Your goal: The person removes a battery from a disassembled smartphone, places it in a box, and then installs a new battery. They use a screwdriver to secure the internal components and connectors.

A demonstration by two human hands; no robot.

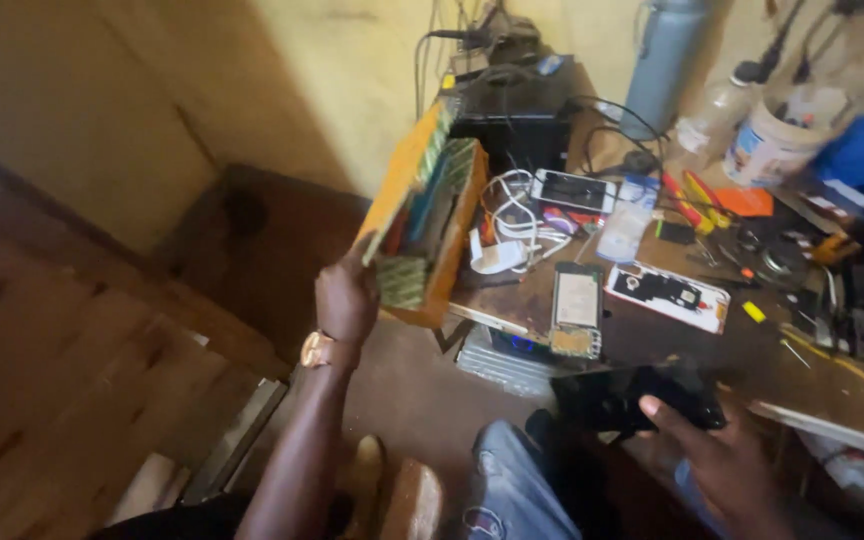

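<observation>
My left hand [345, 297], a gold watch on its wrist, grips the lower corner of an orange box [430, 215] and holds it up tilted at the left end of the wooden workbench [712, 345]. Several green circuit boards stand inside the box. My right hand [717, 455] holds a black phone [637, 397] low in front of the bench's near edge, above my knee. An opened phone [576, 310] and a white phone back panel [668, 296] lie on the bench between the two hands.
White cables [514, 222], another phone [572, 189], red-handled tools [692, 198], a white tub [774, 145], a grey bottle [662, 62] and a black power unit [512, 118] crowd the bench. A yellow wall stands behind; a dark wooden surface lies left.
</observation>
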